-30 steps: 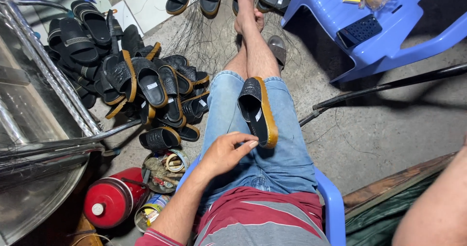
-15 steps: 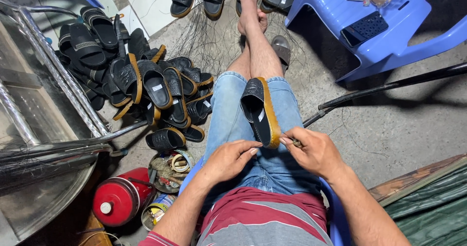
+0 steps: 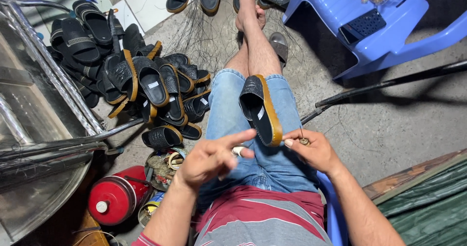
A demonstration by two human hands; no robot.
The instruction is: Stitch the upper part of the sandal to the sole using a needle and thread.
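A black slide sandal with a tan sole edge (image 3: 261,109) lies on my lap, across my denim shorts. My left hand (image 3: 210,157) hovers over my left thigh with the forefinger stretched toward the sandal's heel; a small pale object shows between its fingers. My right hand (image 3: 311,150) rests on my right thigh just right of the sandal's heel, pinching a small round item with a thin dark thread rising from it.
A heap of black sandals (image 3: 141,80) lies on the concrete at my left. A red cylinder (image 3: 114,196) and a tin of oddments (image 3: 165,164) sit by my chair. A blue plastic chair (image 3: 384,27) stands at upper right, a metal frame (image 3: 53,105) at left.
My right hand came into view from the right and settled by the sandal's heel. My left hand lifted off the thigh and extended its forefinger.
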